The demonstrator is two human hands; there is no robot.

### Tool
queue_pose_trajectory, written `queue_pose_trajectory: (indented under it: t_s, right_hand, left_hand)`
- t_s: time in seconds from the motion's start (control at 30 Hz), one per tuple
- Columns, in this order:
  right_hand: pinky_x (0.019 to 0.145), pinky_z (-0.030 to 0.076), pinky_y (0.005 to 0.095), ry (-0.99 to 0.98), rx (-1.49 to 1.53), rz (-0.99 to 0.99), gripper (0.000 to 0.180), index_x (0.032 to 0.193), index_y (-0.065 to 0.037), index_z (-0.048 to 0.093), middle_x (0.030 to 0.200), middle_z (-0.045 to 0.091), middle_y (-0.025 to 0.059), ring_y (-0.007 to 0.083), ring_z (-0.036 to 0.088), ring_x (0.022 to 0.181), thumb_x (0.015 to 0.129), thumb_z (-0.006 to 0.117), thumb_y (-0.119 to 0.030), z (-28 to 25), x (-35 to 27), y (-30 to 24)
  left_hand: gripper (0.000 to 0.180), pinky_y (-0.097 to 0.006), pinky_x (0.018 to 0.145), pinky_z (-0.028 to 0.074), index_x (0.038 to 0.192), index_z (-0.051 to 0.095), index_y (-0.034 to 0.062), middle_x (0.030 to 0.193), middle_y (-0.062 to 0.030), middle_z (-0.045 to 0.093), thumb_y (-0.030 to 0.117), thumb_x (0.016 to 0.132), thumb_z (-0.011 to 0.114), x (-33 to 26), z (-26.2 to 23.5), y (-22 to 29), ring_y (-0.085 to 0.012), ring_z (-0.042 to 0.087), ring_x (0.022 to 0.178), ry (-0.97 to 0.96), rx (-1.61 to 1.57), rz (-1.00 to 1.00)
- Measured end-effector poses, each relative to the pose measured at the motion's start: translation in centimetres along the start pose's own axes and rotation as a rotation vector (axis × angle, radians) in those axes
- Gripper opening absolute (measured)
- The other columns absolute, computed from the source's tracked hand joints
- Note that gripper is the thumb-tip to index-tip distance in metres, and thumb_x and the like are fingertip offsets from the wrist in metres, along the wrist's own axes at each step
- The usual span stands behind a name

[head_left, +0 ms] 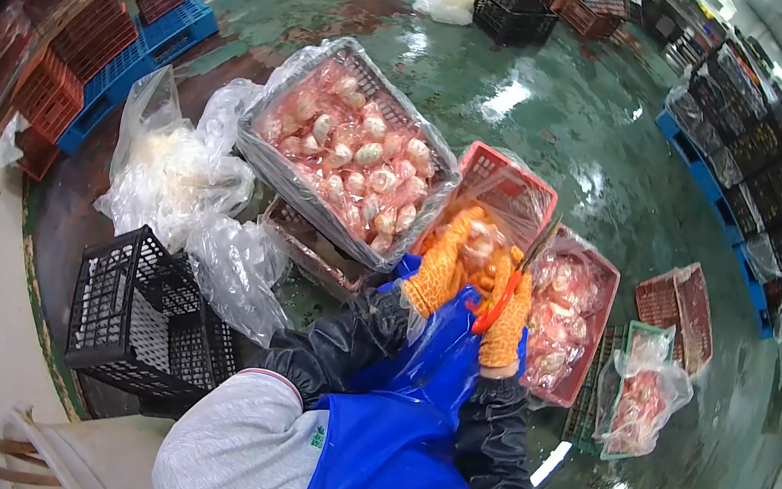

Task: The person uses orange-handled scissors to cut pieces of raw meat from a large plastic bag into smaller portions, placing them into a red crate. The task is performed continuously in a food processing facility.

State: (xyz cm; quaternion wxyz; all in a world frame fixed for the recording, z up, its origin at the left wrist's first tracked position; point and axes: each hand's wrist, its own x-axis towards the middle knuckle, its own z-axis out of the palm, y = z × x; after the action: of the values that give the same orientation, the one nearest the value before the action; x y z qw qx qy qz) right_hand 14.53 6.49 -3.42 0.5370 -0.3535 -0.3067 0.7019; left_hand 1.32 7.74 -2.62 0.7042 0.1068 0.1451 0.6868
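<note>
In front of my blue apron, both hands wear orange textured gloves. My left hand (441,264) is closed at the side of a pale plastic-wrapped piece (482,242). My right hand (504,324) grips scissors (497,303) with red-orange handles, their dark blades pointing up and away to the right. Beneath and beyond the hands is a red crate (519,185). To the left, a large grey crate lined with plastic (256,135) is full of pale rounded pieces in pinkish clear wrap (364,154). Similar wrapped pieces fill a pink-red crate (599,321) on the right.
Crumpled clear plastic (185,168) lies at left, above a black crate (132,317). A green-rimmed crate (636,367) and a tilted red crate (694,315) stand at right. Crates are stacked on blue pallets (148,46) along both sides. The green floor (456,82) is wet.
</note>
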Motion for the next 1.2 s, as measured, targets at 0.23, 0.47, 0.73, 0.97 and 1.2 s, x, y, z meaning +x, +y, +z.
queue_pose_trajectory:
  t_s: [0.23,0.47,0.73,0.97,1.2]
  right_hand:
    - [0.081,0.047,0.0251,-0.014,-0.172,-0.222,0.040,0.124,0.000,0.043,0.117,0.050,0.0090,0.0162,0.053,0.099,0.087,0.054,-0.006,1.8,-0.8,-2.1]
    - [0.078,0.047,0.0232,-0.085,-0.453,-0.291,0.032,0.118,0.000,0.048,0.104,0.056,0.0054,0.0127,0.056,0.091,0.087,0.053,-0.007,3.6,-1.0,-3.1]
    - [0.062,0.045,0.0222,-0.042,-0.709,-0.159,0.040,0.121,-0.005,0.046,0.077,0.055,0.0012,0.0103,0.052,0.066,0.085,0.061,-0.016,3.7,-3.6,-2.5]
    - [0.065,0.044,0.0283,-0.103,-0.962,-0.079,0.047,0.117,-0.001,0.048,0.078,0.056,0.0067,0.0134,0.051,0.069,0.080,0.066,-0.025,3.3,-4.4,-0.8]
    - [0.063,0.043,0.0306,-0.074,-0.946,-0.036,0.038,0.109,-0.001,0.052,0.075,0.054,0.0073,0.0159,0.048,0.067,0.080,0.066,-0.022,0.6,-3.7,0.5]
  left_hand:
    - [0.041,-0.030,0.065,0.047,0.117,0.051,0.0080,0.098,-0.0077,0.058,0.038,0.089,0.051,-1.2,-3.1,-1.8,-0.0175,0.057,0.081,-0.074,0.505,-0.308]
    - [0.029,-0.022,0.031,0.029,0.089,0.054,0.0110,0.057,-0.0003,0.047,0.040,0.088,0.050,-3.5,0.8,-0.1,-0.0098,0.037,0.035,0.016,0.641,-0.204]
    - [0.027,-0.023,0.039,0.036,0.089,0.056,0.0095,0.068,-0.0010,0.054,0.033,0.093,0.045,2.3,-5.8,0.6,-0.0098,0.048,0.050,0.310,0.702,0.241]
    - [0.033,-0.028,0.060,0.043,0.096,0.058,0.0038,0.075,-0.0027,0.058,0.034,0.094,0.044,0.3,1.2,0.3,-0.0141,0.053,0.068,0.316,1.140,0.712]
    - [0.033,-0.029,0.056,0.042,0.090,0.059,0.0041,0.073,-0.0031,0.059,0.034,0.093,0.046,-0.6,2.0,-0.6,-0.0112,0.052,0.064,0.311,1.119,0.457]
